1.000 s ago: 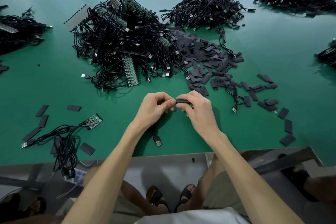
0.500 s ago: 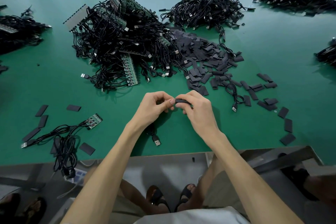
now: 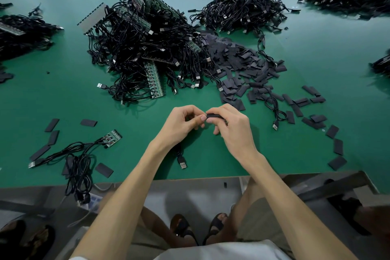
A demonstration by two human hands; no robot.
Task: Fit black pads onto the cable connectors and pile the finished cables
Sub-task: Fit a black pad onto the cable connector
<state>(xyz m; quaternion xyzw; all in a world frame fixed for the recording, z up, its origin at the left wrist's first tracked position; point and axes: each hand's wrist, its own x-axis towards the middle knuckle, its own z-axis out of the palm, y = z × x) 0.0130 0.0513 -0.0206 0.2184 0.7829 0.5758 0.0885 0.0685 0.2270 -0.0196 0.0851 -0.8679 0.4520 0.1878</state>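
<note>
- The right hand (image 3: 234, 131) pinches a black pad (image 3: 215, 115) between thumb and curled fingers (image 3: 219, 110), just above the counter (image 3: 63, 101) near its front edge.
- The left hand (image 3: 181, 124) meets it, fingers curled tightly on what I judge to be the connector end of a cable (image 3: 179, 151). The connector itself is hidden.
- That cable trails under the left wrist, and its USB plug (image 3: 182, 163) lies on the counter.
- Keep the pad's mouth open, line the connector up square with it, and push straight in without twisting, so the pad does not crease.
- Leave the trailing cable slack so nothing pulls the connector back out.
- Once the pad is seated, the cable belongs in a pile apart from the tangled heap (image 3: 143, 48) and the loose pads (image 3: 242, 63).
</note>
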